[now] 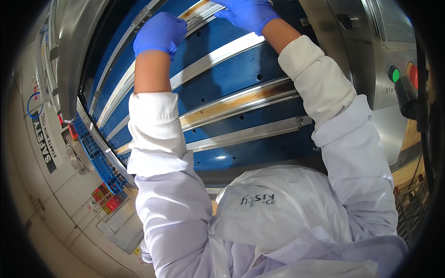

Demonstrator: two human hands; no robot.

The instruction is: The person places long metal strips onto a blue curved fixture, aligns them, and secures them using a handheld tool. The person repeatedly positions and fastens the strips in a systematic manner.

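Observation:
Both my hands wear blue gloves and reach over the blue bed of a steel machine [236, 60]. My left hand [161, 33] is closed in a loose fist beside a metal bar [200, 20] at the far side; what its fingers hold, if anything, is hidden. On the right, my right hand [249, 15] has its thumb and a finger stretched apart toward the same bar, and the top edge of the picture cuts it off. A brown-stained strip [194, 9] runs along that bar. Shadow from my arms falls across the bed.
More metal bars cross the bed, one with a brown-stained strip [232, 106]. At right a steel panel carries a green button [394, 73] and a red button [413, 76]. A curved steel frame [79, 51] rises at left, near a blue plastic grid [95, 148].

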